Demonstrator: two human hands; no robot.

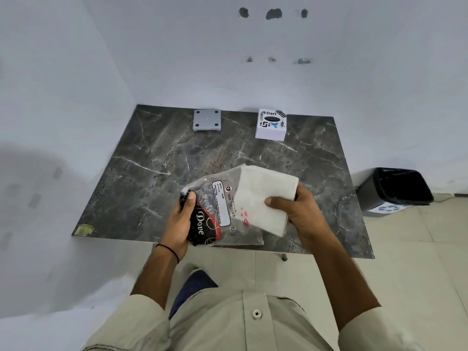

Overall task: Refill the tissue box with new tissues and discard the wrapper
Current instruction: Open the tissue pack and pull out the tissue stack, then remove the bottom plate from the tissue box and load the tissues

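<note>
A clear plastic tissue wrapper (217, 211) with black and red print is held above the near part of the dark marble table (152, 160). My left hand (181, 221) grips its closed printed end. My right hand (301, 211) is closed on a white stack of tissues (263, 196) that sticks partly out of the wrapper's open end, up and to the right. The white tissue box (271, 125), covered with stickers and showing a dark oval slot on top, stands at the table's far right edge, well away from both hands.
A grey square plate (207, 120) with four corner holes lies at the table's far edge, left of the box. A black waste bin (395, 188) with a recycling sign stands on the tiled floor right of the table. White walls close in at the left and back.
</note>
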